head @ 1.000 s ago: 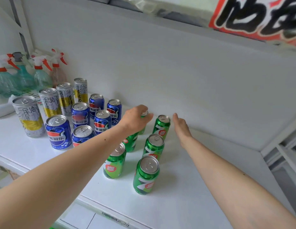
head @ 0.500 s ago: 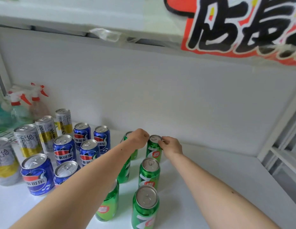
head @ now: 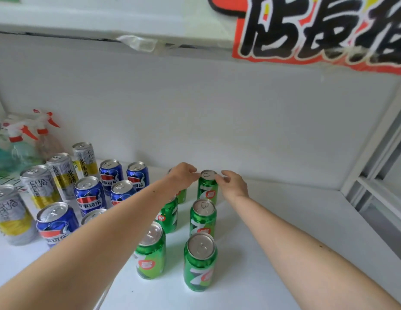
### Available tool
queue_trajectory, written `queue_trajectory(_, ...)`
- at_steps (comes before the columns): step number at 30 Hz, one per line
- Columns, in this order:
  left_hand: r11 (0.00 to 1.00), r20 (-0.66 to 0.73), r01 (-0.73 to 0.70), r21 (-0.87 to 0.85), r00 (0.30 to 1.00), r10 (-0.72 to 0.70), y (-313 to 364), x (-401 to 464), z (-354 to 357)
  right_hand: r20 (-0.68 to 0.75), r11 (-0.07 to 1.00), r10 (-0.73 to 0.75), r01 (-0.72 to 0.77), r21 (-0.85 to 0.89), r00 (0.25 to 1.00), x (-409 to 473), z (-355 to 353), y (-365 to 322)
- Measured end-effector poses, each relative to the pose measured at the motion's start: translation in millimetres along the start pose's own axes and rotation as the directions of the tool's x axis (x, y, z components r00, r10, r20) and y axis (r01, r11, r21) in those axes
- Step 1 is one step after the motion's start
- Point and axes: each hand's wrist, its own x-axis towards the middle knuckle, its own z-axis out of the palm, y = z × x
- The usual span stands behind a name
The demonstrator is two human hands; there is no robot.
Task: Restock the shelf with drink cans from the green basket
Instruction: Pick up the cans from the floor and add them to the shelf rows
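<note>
Several green drink cans stand in two columns on the white shelf (head: 273,231). My left hand (head: 183,175) curls over the top of the back-left green can (head: 181,196), which it mostly hides. My right hand (head: 233,184) pinches the rim of the back-right green can (head: 207,189), which stands upright near the back wall. In front of these stand the middle cans (head: 203,218) and the front cans (head: 200,262). The green basket is not in view.
Blue cola cans (head: 88,195) and tall silver-and-yellow tea cans (head: 38,186) fill the shelf's left side. Spray bottles (head: 22,139) stand in the far left corner. The upper shelf's edge carries a red and black sign (head: 318,30). A white frame post (head: 374,142) bounds the right.
My right hand has closed on the rim of the back-right green can. My left hand has stayed on the back-left can. The view has tilted upward.
</note>
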Motion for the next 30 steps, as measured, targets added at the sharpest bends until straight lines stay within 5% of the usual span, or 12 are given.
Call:
queue_trajectory(9, 0.997, 0.203, -0.018, 0.076, 0.979, 0.002, -2.7, -68.8, -15.8, 0.195, 0.989, 0.097, -0.117, 0.095, 0.976, -71.7, -11.0, 18.0)
queue_trajectory(30, 1.0, 0.078, -0.003, 0.021, 0.997, 0.001, -8.2, -82.6, 5.6, 0.009, 0.964, 0.207, -0.205, 0.169, 0.978, -89.8, 7.2, 10.8)
